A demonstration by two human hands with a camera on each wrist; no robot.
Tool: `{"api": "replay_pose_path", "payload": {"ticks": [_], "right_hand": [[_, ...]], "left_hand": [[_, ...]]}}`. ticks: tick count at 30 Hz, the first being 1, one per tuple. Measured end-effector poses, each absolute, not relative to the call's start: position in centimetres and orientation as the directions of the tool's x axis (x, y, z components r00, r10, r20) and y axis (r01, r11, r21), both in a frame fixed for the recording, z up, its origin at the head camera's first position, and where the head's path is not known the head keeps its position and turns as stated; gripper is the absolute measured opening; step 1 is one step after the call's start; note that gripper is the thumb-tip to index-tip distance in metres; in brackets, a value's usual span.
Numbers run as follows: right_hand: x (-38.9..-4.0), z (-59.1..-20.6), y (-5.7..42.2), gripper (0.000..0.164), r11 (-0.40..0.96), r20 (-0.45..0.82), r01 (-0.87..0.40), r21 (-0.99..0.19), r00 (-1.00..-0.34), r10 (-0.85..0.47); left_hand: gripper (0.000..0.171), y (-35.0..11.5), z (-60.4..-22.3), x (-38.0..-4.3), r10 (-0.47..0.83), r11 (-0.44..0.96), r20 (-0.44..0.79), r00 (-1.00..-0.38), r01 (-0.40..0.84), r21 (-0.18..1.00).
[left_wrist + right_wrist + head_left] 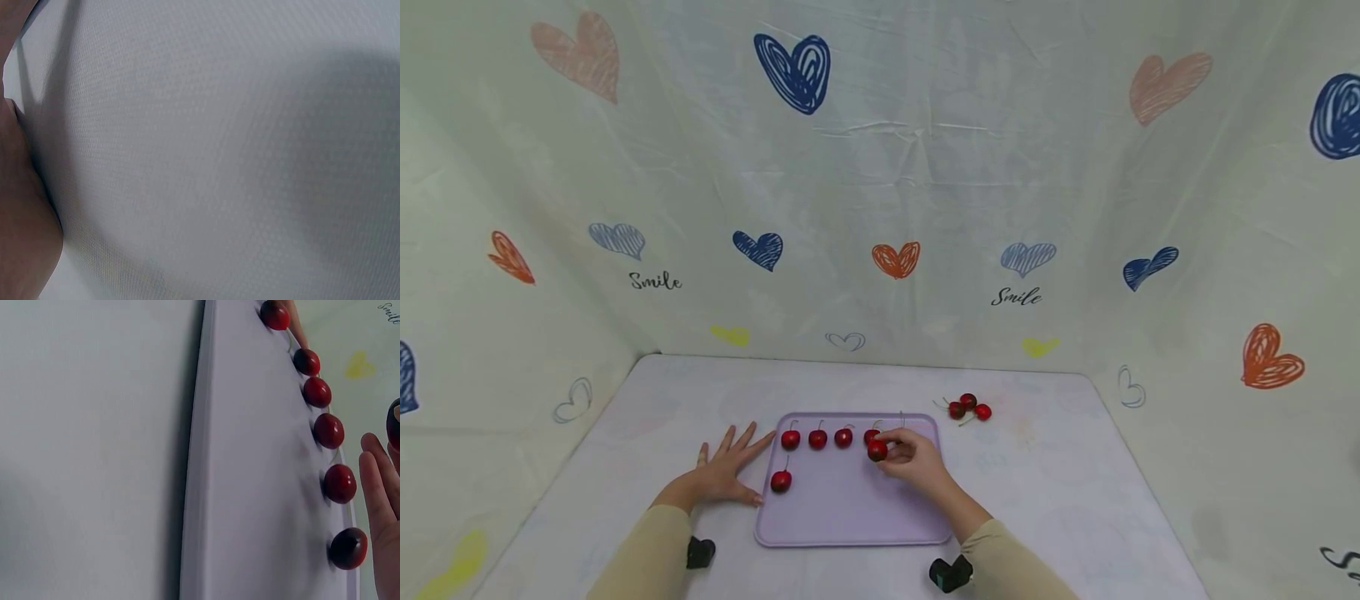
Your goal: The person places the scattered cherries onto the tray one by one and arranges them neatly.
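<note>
**Above the lilac tray [850, 521], a cherry [877, 451] is hanging in the right grip [919, 461]**

At the near edge, two beige sleeves [643, 546] are reaching in over the counter [1045, 483], and a black device [701, 552] is showing by each wrist. A little farther in, we are watching the right grip, a bare hand, pinching one dark red cherry between thumb and fingers; in the right wrist view it is showing apart from the tray, partly cut off at the edge. The left grip [722, 477] is grasping nothing: its fingers are spreading on the counter beside the tray, thumb and forefinger lying at the left rim, and we are reading that as steadying.

On the tray, a lone cherry [781, 481] is sitting near the left side. Behind it, a back row [817, 439] of five is running along the far rim, its right end being hidden in the head view but showing in the right wrist view.

We are judging the step in hand to be the setting of one cherry into a second row. The next move, we are thinking, is calling for a short shift leftward to beside the lone cherry, a gentle lowering and a soft loosening of the pinch, so that the round fruit is not rolling.

Beyond the tray, to the right, three loose cherries [968, 402] are lying close together on the counter. Behind everything, a pale curtain [925, 183] printed with hearts [897, 260] is hanging.
</note>
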State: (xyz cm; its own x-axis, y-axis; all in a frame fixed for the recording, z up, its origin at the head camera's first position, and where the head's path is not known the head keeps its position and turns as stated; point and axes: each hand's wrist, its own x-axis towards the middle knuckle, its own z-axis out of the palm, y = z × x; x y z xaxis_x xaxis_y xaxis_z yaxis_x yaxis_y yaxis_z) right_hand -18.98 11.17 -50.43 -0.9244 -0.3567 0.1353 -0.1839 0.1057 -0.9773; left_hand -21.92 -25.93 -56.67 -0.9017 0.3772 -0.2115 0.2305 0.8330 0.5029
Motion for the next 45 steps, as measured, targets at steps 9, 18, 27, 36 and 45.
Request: {"api": "replay_pose_path", "payload": {"ticks": [9,18,27,36,45], "right_hand": [[-18.4,-51.4,8.8,0.035,0.026,0.108,-0.126,-0.992,-0.927,-0.36],[-17.8,-52.3,6.1,0.034,-0.034,0.176,-0.176,-0.984,-0.919,-0.351],[-18.4,-55.5,3.2,0.03,-0.038,0.133,-0.128,-0.991,-0.958,-0.254],[-18.3,-56.8,1.0,0.03,-0.007,0.036,-0.036,-0.999,-0.987,-0.158],[-17.9,-57.1,0.0,0.027,0.052,-0.011,0.006,-0.999,-0.994,-0.106]], "left_hand": [[0.112,-25.6,-55.6,-21.6,0.383,0.831,-0.222,-0.897,0.23,0.506],[0.112,-25.7,-55.7,-21.6,0.399,0.821,-0.226,-0.888,0.237,0.52],[0.114,-25.5,-55.1,-21.4,0.389,0.822,-0.244,-0.888,0.215,0.527],[0.111,-25.2,-54.6,-21.3,0.383,0.833,-0.25,-0.889,0.215,0.509],[0.112,-25.3,-54.7,-21.4,0.382,0.835,-0.256,-0.888,0.213,0.507]]}}
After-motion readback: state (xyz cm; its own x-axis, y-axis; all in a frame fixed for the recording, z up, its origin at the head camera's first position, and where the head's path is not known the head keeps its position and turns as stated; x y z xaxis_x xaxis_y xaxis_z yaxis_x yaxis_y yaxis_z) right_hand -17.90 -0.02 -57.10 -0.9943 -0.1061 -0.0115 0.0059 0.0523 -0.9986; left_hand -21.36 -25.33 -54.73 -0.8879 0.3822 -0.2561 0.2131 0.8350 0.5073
